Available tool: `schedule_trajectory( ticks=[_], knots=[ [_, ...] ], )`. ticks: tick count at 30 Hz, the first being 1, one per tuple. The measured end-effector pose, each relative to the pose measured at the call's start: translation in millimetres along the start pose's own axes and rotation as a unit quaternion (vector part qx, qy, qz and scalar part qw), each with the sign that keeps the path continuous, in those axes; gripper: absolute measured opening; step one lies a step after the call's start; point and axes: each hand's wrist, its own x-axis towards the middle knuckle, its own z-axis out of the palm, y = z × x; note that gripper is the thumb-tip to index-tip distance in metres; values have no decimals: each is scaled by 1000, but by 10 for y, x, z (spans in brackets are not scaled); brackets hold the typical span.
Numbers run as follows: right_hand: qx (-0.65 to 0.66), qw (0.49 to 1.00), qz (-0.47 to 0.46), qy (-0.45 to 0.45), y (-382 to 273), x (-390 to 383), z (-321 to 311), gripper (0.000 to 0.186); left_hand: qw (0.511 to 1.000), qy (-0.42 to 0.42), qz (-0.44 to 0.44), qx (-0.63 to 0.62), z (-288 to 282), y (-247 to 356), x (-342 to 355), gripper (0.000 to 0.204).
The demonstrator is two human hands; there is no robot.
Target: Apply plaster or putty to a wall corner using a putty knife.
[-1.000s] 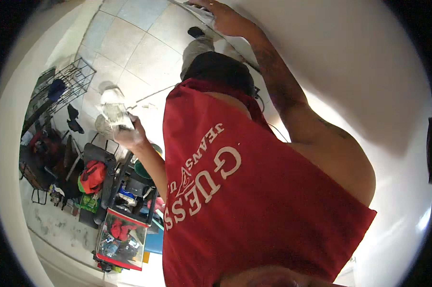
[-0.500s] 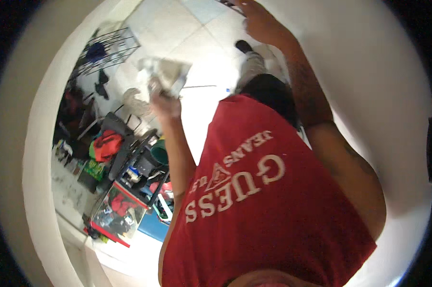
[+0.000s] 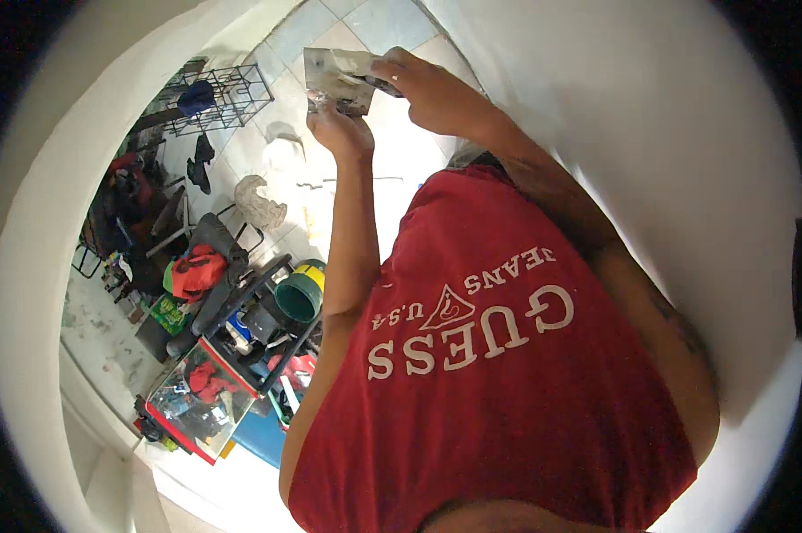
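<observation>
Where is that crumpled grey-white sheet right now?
In the head view the crumpled sheet is at the top centre, held out in front between the left hand below it and the right hand at its right edge, above the pale tiled floor.

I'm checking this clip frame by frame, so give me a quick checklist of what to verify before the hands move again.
1. Left hand grips the crumpled grey-white sheet: ok.
2. Right hand touches the sheet's far edge: ok.
3. Sheet in full view: ok.
4. What the sheet is made of: cannot tell.
5. Floor below free of clutter: not ok; green bucket and wire rack stand nearby.
</observation>
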Motion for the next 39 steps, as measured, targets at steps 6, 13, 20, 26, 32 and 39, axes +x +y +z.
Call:
schedule_trajectory(
  ticks=[6, 13, 20, 26, 32, 39],
  knots=[
    [-102, 995, 2, -11, 1, 83, 196, 53, 837, 20, 135, 530, -64, 82, -62, 28],
    [-67, 975, -8, -211, 273, 82, 193, 51, 993, -14, 4, 120, -270, -189, -113, 27],
    [-67, 977, -92, -182, 336, 183, 136, 52, 996, -46, -32, 65, -291, -162, 116, 29],
    [36, 956, -26, -290, 300, 101, -77, 53, 989, -98, -108, 1, -498, -79, 428, 27],
    [643, 754, 33, -128, 366, 22, -442, 58, 977, -62, -155, -134, -1131, 16, 517, 31],
    [622, 775, -92, 62, -269, 1082, -861, 48, 967, 57, -145, -203, -1148, -22, 71, 32]
  ],
)
